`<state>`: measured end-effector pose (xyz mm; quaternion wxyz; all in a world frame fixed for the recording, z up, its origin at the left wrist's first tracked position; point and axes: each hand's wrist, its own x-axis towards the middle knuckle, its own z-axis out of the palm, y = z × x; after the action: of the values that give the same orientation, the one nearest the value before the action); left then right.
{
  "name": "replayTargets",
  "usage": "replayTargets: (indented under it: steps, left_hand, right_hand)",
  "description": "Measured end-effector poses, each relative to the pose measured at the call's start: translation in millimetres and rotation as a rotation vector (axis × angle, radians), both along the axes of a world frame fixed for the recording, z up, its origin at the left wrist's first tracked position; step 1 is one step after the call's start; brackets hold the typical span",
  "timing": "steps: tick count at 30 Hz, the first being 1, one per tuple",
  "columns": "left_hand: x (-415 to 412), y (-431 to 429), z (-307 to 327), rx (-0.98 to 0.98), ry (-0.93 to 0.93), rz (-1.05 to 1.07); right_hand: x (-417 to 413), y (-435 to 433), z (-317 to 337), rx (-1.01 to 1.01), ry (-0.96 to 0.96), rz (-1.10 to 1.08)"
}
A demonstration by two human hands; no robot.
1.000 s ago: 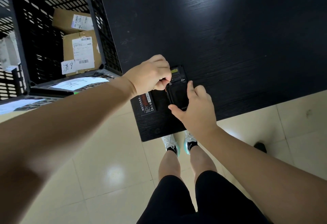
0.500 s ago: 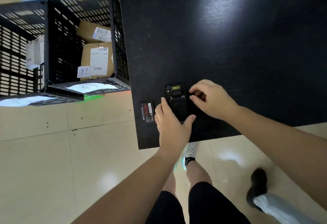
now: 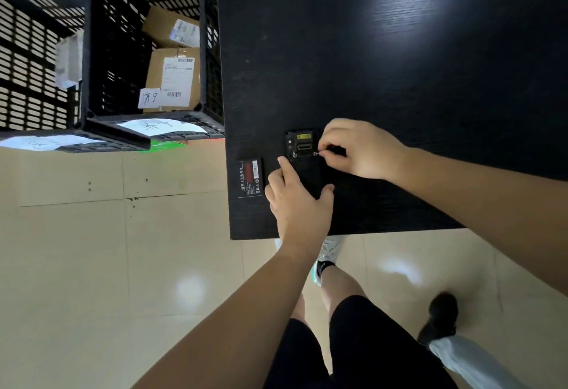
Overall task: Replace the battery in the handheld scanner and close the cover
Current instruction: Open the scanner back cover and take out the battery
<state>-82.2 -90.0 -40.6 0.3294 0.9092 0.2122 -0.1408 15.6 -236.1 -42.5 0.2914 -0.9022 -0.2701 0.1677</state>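
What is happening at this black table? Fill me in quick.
A person stands at the black wooden table working on a black handheld scanner that lies back-up near the table's front corner. The left hand holds the scanner's lower body down, while the right hand has its fingertips at the small fastener on the right of the back cover. A loose flat black battery with a red label lies on the table just left of the scanner, untouched.

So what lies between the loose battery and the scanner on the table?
Head view: only the left hand's fingers; otherwise bare table between battery and scanner.
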Motion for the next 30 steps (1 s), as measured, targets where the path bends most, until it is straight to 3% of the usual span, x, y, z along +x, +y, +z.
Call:
replayTargets:
  steps: [30]
  left_hand:
    - [-0.9, -5.2, -1.8, 0.035, 0.015, 0.024]
  right_hand:
    - [36.3, 8.6, -2.7, -0.276, -0.140, 0.434]
